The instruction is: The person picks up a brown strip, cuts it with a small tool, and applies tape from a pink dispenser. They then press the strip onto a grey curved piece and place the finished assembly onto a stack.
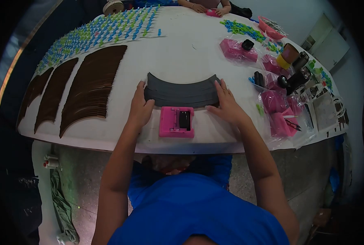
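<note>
A stack of grey curved track pieces lies on the white table in front of me. My left hand presses against its left end and my right hand against its right end, fingers spread along the edges. Just in front of the stack, between my hands, sits a pink plastic part with a black block set in it. Neither hand touches the pink part.
Rows of brown curved pieces fan out at the left. Blue and green small parts cover the far left. Bags of pink parts and black parts crowd the right. Another person's hands work at the far edge.
</note>
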Action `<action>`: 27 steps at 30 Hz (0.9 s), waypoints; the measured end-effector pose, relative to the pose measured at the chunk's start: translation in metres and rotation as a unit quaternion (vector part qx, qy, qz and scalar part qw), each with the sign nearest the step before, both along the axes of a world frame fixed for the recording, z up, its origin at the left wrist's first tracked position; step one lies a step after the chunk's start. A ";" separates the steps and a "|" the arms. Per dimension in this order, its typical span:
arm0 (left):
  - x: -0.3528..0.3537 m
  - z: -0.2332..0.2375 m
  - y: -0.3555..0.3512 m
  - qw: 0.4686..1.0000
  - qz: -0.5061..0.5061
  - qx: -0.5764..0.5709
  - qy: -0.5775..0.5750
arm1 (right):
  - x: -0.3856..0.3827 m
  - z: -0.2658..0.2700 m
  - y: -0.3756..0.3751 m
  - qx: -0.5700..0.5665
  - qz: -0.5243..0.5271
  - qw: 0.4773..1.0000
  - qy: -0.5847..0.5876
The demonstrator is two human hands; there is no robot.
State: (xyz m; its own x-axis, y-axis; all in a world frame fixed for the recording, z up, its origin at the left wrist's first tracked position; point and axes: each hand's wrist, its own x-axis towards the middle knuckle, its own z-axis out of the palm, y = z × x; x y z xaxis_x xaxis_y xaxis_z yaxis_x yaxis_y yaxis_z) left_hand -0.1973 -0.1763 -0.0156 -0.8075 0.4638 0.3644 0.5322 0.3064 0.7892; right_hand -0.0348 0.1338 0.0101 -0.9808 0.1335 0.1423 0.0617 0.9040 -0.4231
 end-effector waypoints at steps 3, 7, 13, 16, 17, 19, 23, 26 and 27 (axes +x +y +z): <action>-0.006 -0.005 0.002 1.000 0.019 0.005 0.016 | -0.021 -0.018 0.033 -0.118 -0.001 0.992 0.047; -0.031 -0.015 0.013 0.996 0.013 0.084 -0.010 | -0.062 -0.030 0.058 -0.338 -0.019 0.936 0.095; -0.023 -0.004 0.013 0.998 0.000 0.062 -0.009 | -0.077 -0.023 0.045 -0.166 -0.031 0.985 0.035; -0.018 -0.002 0.012 0.999 0.002 0.051 -0.005 | -0.072 -0.024 0.033 -0.214 -0.022 0.976 0.040; -0.017 -0.002 0.012 0.999 0.008 0.044 -0.001 | -0.070 -0.025 0.031 -0.221 -0.015 0.974 0.046; -0.017 0.000 0.011 0.999 0.005 0.041 -0.004 | -0.068 -0.023 0.029 -0.229 -0.009 0.972 0.053; -0.016 0.001 0.011 0.999 0.004 0.031 -0.005 | -0.067 -0.024 0.032 -0.331 -0.007 0.939 0.090; -0.016 0.002 0.011 1.000 0.001 0.024 -0.010 | -0.067 -0.021 0.026 -0.368 -0.015 0.924 0.103; -0.016 0.001 0.011 1.000 -0.001 0.024 -0.010 | -0.066 -0.019 0.024 -0.387 -0.019 0.916 0.106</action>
State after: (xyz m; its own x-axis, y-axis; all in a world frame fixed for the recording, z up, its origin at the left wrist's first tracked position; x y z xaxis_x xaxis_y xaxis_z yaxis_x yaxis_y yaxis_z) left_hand -0.2130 -0.1649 -0.0148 -0.8138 0.4479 0.3704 0.5173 0.2677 0.8128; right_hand -0.1007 0.1576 -0.0089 -0.9346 0.3080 0.1782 -0.0717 0.3274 -0.9422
